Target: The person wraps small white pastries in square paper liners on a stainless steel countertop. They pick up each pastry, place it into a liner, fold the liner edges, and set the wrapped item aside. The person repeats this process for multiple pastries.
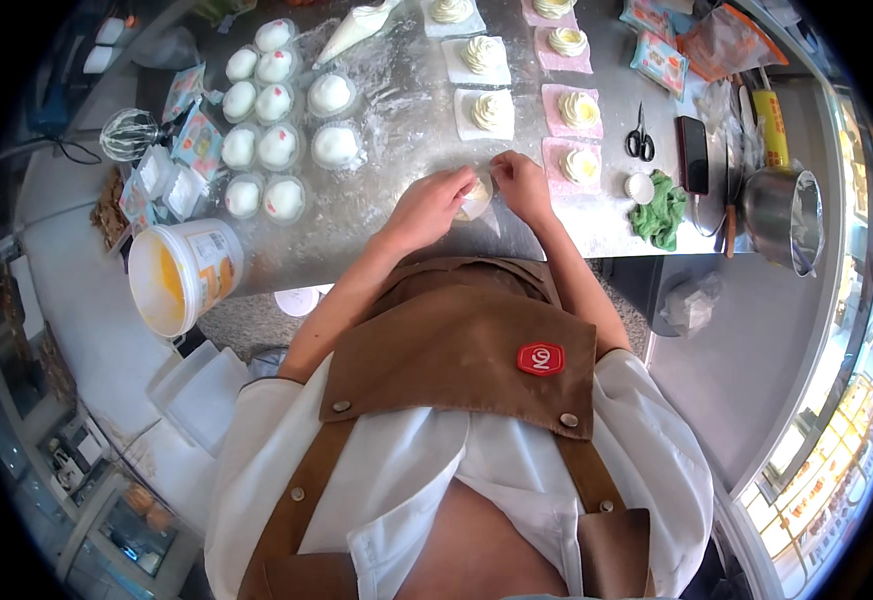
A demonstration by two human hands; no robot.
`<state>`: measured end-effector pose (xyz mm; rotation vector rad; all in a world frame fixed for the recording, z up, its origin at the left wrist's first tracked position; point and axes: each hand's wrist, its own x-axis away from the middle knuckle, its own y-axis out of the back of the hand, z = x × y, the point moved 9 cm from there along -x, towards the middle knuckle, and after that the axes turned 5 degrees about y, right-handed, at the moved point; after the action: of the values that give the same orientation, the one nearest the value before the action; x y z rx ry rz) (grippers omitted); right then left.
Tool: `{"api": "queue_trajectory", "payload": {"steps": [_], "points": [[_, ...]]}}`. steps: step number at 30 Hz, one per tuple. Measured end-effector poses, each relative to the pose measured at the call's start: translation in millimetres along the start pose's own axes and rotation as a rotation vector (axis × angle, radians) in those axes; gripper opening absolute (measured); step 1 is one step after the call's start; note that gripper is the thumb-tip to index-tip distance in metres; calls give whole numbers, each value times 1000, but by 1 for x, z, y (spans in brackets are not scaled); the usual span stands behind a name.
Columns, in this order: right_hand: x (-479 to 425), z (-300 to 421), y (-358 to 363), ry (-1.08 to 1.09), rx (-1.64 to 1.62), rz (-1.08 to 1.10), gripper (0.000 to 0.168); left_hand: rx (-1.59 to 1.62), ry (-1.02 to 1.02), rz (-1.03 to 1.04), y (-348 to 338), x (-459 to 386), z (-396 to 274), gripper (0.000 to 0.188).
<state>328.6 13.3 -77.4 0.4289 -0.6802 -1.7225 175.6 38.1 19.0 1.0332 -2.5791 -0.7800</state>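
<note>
My left hand (435,204) pinches the edge of a thin pale wrapper (475,201) at the table's front edge, its fingers hiding part of it. Close on the other side, my right hand (523,186) has curled fingers at the wrapper's upper rim; whether they grip it is unclear. Beyond the hands lie white dough squares with piped cream swirls (489,111). To their right, pink dough squares carry cream swirls with yellow centres (579,166). On the left, several round white filled dumplings (283,198) sit in clear plastic cups, some with red marks on top.
A piping bag (354,30) lies at the back. Left are a whisk (130,135) and a tilted plastic bucket (211,259) with yellow residue. Right are black scissors (640,141), a green cloth (660,214), a phone (693,156) and a metal bowl (778,217).
</note>
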Motion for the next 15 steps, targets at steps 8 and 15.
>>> {"api": "queue_trajectory", "payload": {"steps": [8,15], "points": [[7,8,-24,-59,144,150,16,-66,29,5,10,4,6,13],[28,7,-20,-100,147,55,15,-124,68,-105,16,11,9,21]]}}
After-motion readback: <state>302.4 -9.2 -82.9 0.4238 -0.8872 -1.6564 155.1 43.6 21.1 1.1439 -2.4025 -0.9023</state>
